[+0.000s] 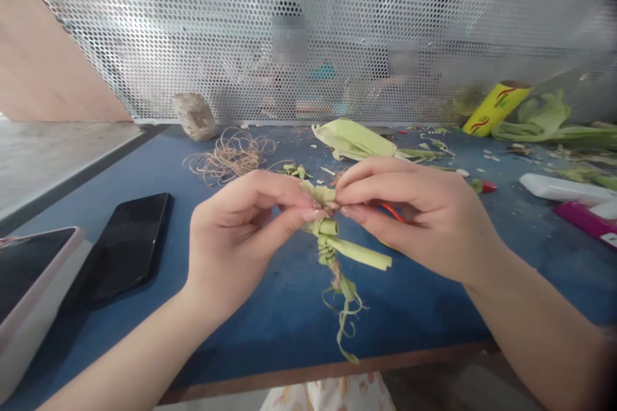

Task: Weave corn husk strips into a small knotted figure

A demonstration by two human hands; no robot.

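A pale green corn husk bundle (328, 228) hangs between my hands above the middle of the table. Its lower part is braided or knotted, one rolled strip sticks out to the right, and thin curled ends dangle below. My left hand (241, 225) pinches its top from the left with thumb and fingers. From the right, my right hand (409, 212) pinches the same top part, the fingertips of both hands almost meeting. Something small and brownish shows between the fingertips, too small to name. A red loop (394, 211) is partly hidden behind my right hand.
Beyond my hands lie a twine heap (234, 155), a twine roll (194, 116) and a husked corn ear (359, 139). Phones (125, 244) rest at left. At right are a yellow tube (496, 108), husks (544, 119) and a purple-and-white object (585, 223). A perforated metal screen (216, 26) stands behind.
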